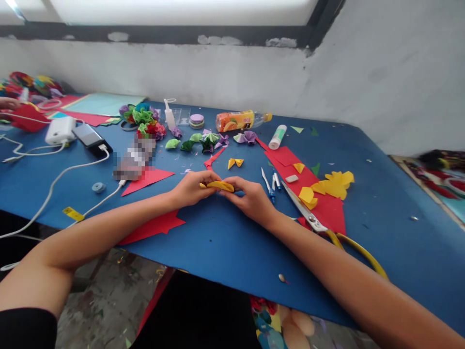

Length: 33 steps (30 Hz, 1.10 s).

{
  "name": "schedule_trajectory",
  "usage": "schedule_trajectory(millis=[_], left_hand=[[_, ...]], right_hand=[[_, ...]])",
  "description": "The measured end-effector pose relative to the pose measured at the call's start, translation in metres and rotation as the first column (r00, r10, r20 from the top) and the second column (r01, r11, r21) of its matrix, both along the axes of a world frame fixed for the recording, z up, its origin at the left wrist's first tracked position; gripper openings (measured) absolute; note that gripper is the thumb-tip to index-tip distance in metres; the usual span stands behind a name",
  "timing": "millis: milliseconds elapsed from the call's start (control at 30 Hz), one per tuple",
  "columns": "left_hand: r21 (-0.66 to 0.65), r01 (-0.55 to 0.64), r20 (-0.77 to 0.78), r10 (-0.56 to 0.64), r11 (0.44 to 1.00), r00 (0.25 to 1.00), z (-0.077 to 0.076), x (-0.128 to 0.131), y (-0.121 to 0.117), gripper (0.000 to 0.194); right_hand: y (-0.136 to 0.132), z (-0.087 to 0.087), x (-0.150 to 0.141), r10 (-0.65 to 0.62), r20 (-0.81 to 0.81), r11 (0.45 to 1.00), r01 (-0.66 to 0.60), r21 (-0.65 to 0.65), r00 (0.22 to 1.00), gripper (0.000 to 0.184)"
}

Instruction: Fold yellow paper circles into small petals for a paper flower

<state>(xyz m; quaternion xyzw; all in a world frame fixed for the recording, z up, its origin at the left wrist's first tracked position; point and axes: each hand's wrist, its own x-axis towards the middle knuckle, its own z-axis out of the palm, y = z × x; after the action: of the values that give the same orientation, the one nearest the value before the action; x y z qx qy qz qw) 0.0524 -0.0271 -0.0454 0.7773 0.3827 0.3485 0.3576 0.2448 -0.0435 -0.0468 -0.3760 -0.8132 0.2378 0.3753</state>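
Note:
Both my hands meet over the middle of the blue table [225, 237]. My left hand [192, 188] and my right hand [249, 196] are closed, pinching a folded yellow paper piece [220, 185] between their fingertips, just above the table top. Scissors with yellow handles [312, 220] lie to the right of my right hand, partly under my forearm. Cut yellow pieces [332, 184] rest on red paper [323, 203] further right. Two small yellow folded bits [235, 162] lie just behind my hands.
Red paper triangles [147, 178] lie at left. Crumpled paper flowers [143, 118], a glue bottle [169, 115], an orange drink bottle [236, 120], a glue stick [277, 136], pens [271, 183], a phone [90, 138], a white charger [60, 130] with cables. Another person's hand [9, 103] at far left.

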Motion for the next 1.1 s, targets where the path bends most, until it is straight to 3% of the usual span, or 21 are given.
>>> schedule_trajectory(millis=[167, 433, 633, 800, 1100], left_hand=[[0.039, 0.017, -0.038, -0.016, 0.999, 0.999, 0.0004, -0.0002, -0.0015, 0.029], [-0.102, 0.075, 0.026, -0.073, 0.992, 0.997, 0.0005, -0.0015, 0.0, 0.059], [-0.11, 0.171, 0.094, -0.161, 0.979, 0.983, -0.0045, -0.0055, 0.0039, 0.071], [-0.181, 0.197, 0.163, -0.168, 0.963, 0.972, -0.0036, -0.0061, 0.0018, 0.07], [-0.302, 0.217, 0.264, -0.138, 0.928, 0.955, -0.0031, -0.004, 0.0026, 0.055]], right_hand=[[0.0016, -0.0023, 0.0012, -0.005, -0.019, 1.0, 0.005, -0.023, 1.0, 0.02], [0.0001, 0.002, 0.0018, -0.059, 0.052, 0.998, 0.061, -0.031, 0.997, 0.023], [0.0065, 0.0016, 0.0049, -0.08, -0.074, 0.994, 0.074, -0.084, 0.994, 0.03], [0.0082, 0.0009, 0.0065, -0.091, -0.11, 0.993, 0.082, -0.089, 0.99, 0.035], [0.0046, 0.0047, 0.0022, -0.019, -0.175, 0.995, 0.002, -0.097, 0.984, 0.021]])
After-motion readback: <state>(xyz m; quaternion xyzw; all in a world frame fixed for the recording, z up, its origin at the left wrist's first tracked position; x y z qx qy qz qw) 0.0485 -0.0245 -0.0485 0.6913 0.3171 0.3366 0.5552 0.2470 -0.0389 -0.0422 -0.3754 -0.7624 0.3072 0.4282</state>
